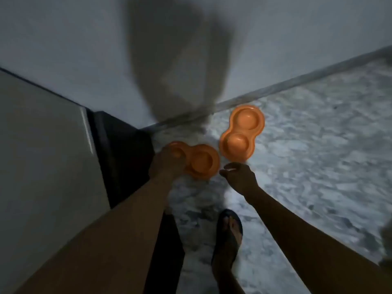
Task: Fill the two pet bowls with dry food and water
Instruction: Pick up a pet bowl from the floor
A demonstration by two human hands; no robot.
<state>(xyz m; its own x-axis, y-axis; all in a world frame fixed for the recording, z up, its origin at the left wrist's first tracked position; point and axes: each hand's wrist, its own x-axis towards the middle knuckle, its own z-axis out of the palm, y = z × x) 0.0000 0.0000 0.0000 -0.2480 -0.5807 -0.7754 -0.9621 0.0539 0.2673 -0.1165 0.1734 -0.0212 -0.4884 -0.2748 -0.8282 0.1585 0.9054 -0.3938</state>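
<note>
Two orange double pet bowls on the mottled grey floor, close to the wall. Nearer bowl at about 11 o'clock from the sandalled foot, lying roughly side to side, its left well covered by the left hand. Left grip clenched over that bowl's left end, fingers curled down on the rim; right well bare and showing nothing inside. Farther bowl at about 1 o'clock from the nearer one, just beside it but apart, running lengthwise toward the wall, both wells bare as far as the blur allows. Right hand hovering at about 4 o'clock from the nearer bowl, just below the farther bowl's near end, touching neither; right grip released, fingers loosely curved and holding nothing. Pale cabinet side at 9 o'clock with a dark base beside it. Broad shadow cast up the wall at 12 o'clock. Whole view dim and smeared.
</note>
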